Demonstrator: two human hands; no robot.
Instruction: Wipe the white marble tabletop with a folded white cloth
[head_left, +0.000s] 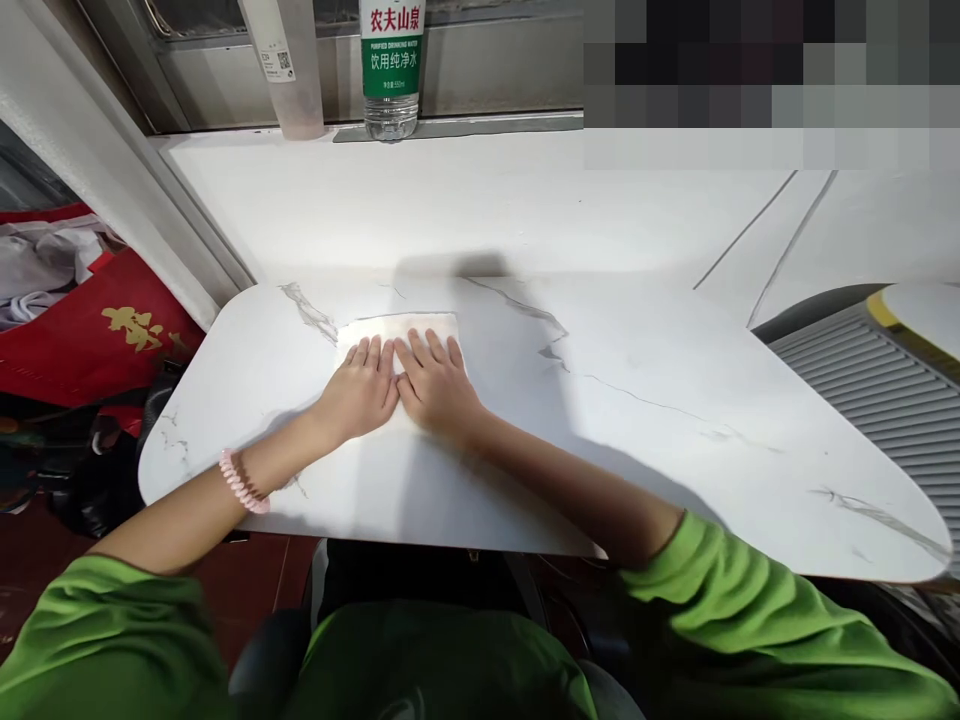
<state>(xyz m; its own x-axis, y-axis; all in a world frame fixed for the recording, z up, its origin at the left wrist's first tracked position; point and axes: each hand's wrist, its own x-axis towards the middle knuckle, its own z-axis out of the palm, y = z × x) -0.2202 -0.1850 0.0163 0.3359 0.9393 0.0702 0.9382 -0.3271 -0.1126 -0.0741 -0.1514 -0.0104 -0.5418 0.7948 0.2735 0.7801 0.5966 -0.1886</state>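
A white sheet, paper or thin cloth (397,325), lies flat on the white marbled table (637,440); I cannot tell which material it is. Pressed on its left part is my left hand (360,390), palm down with fingers stretched out. My right hand (437,385) rests flat on the right part, its fingers slightly spread. The thumbs of both hands touch or nearly touch at the middle. Much of the sheet's lower part is covered by the hands.
On the ledge behind the table stand a water bottle with a green label (391,70) and a translucent plastic cup (289,80). A red bag (127,320) with white items sits at the left. To the right is a grey ribbed surface (862,370) with a yellow edge.
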